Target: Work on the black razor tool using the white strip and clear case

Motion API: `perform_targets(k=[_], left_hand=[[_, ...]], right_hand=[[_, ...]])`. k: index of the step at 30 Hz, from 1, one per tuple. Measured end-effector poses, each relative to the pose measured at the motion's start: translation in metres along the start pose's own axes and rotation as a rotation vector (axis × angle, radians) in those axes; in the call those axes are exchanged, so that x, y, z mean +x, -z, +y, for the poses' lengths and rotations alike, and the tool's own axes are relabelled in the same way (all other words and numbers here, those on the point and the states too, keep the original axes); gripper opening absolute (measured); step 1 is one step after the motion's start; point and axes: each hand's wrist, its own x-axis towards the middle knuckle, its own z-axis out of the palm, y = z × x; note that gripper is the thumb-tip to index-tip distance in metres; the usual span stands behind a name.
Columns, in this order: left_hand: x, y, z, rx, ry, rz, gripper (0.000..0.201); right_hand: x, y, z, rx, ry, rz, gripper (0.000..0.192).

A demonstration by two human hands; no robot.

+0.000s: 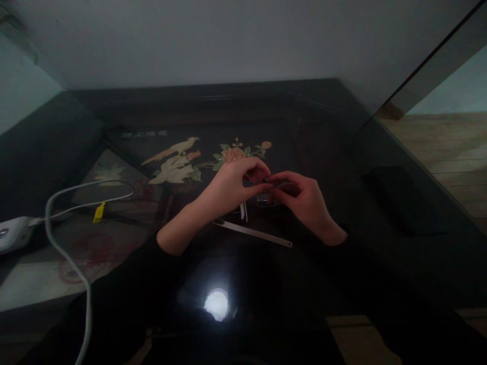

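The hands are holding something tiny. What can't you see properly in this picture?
- Head view: the small dark thing pinched between the left hand and right hand is too small and dim, and the fingers cover it.
- The white box is cut off by the left edge.
- The metal bits behind the fingers are part hidden.

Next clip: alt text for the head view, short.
Two hands, left hand and right hand, pinch a small dark object together above a glossy black table. A thin metal strip lies below them.
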Motion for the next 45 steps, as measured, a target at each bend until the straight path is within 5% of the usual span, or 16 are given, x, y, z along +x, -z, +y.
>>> perform_targets(k=[10, 24, 32, 45], left_hand=[[0.001, 0.0, -0.005, 0.087, -0.014, 0.024, 0.006], [0.001, 0.004, -0.007, 0.144, -0.073, 0.088, 0.005], [0.001, 0.007, -0.005, 0.312, -0.134, 0.014, 0.017], [-0.001, 0.004, -0.012, 0.616, -0.333, -0.041, 0.01]], right_hand=[[-0.002, 0.001, -0.002, -0.424, 0.265, 0.092, 0.015], [0.0, 0.003, 0.005, -0.417, 0.249, 0.142, 0.008], [0.0, 0.003, 0.004, -0.452, 0.285, 0.132, 0.006], [-0.003, 0.002, 0.009, -0.651, 0.399, 0.111, 0.01]])
